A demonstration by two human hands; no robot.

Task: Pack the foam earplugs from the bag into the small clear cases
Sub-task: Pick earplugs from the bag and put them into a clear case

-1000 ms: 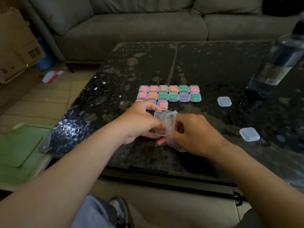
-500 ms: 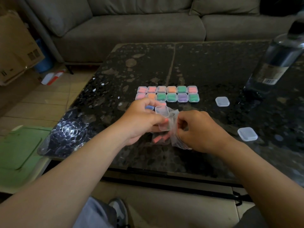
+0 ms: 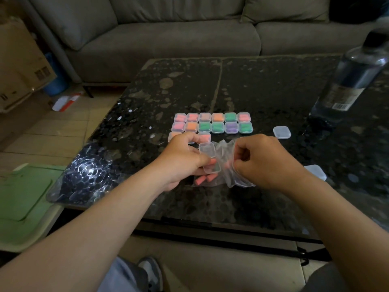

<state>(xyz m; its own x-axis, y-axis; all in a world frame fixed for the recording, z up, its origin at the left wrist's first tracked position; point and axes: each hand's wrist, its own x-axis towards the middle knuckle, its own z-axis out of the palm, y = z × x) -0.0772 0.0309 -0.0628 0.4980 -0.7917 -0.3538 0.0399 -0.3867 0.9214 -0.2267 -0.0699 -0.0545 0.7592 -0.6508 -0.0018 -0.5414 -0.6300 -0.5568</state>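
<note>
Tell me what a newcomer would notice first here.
The colourful block of filled cases stands out mid-table. Just in front of it, the left hand holds an open case, and the right hand pinches the bag, with pink earplugs showing inside. A dark bottle stands at the far right.

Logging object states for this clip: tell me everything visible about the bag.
The bag is a small pouch of thin, clear, crinkled plastic, nearly empty: a few pink earplugs show in its lower left corner. It sits bunched at the near part of the dark table; whether it rests on the top cannot be told. The right hand grips its gathered right side. The left hand holds an open clear case at its left side.
</note>
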